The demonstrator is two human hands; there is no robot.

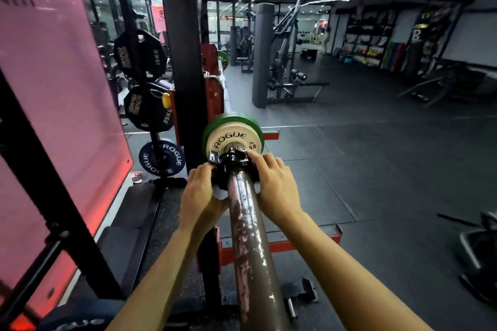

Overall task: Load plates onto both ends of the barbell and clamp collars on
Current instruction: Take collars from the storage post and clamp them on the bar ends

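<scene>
The barbell (pixel 250 236) sleeve points away from the person. Both hands hold a black collar (pixel 231 166) on it. The left hand (pixel 200 191) has its fingers curled on the collar's left side. The right hand (pixel 274 185) has its fingers curled on the right side. Just past the collar sit a white plate (pixel 231 140) and a green plate (pixel 234 119). More plates (pixel 146 109) hang on the rack (pixel 183 62) to the left.

A tall pink wall panel (pixel 53 88) stands beside a black upright rack post (pixel 180 48), with a grey round pillar (pixel 262 54) and grey cable machine (pixel 287 43) behind.
</scene>
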